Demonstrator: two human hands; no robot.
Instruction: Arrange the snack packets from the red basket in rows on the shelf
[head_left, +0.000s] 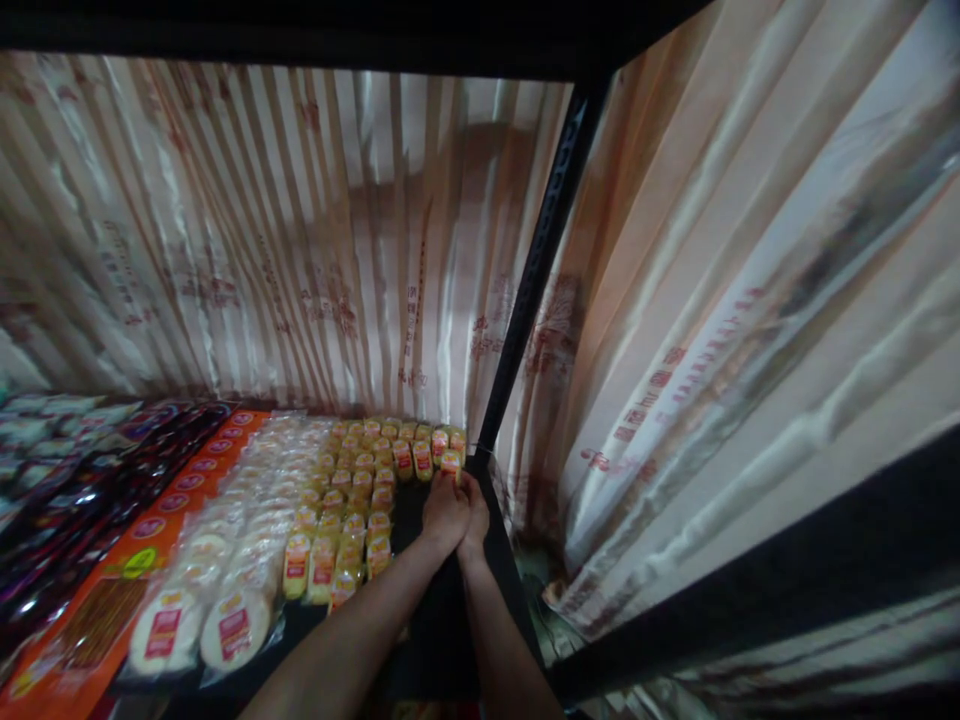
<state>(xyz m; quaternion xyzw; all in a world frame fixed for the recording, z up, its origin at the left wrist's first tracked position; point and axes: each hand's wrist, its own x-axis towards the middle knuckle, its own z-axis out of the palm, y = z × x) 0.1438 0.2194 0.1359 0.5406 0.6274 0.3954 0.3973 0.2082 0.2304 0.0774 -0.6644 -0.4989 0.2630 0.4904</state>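
Head view: both hands, left hand (pixel 444 513) and right hand (pixel 475 520), pinch a yellow packet (pixel 451 463) beside the black post (pixel 525 300).

Both forearms were bare right up to the frame edge, no sleeves, watch or rings on the left hand (pixel 444 515) or right hand (pixel 475 520).

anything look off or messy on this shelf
Nothing stands out. The yellow packets stand in even rows, both hands meet at the back-row packet, and the round white packs lie in tidy lines.
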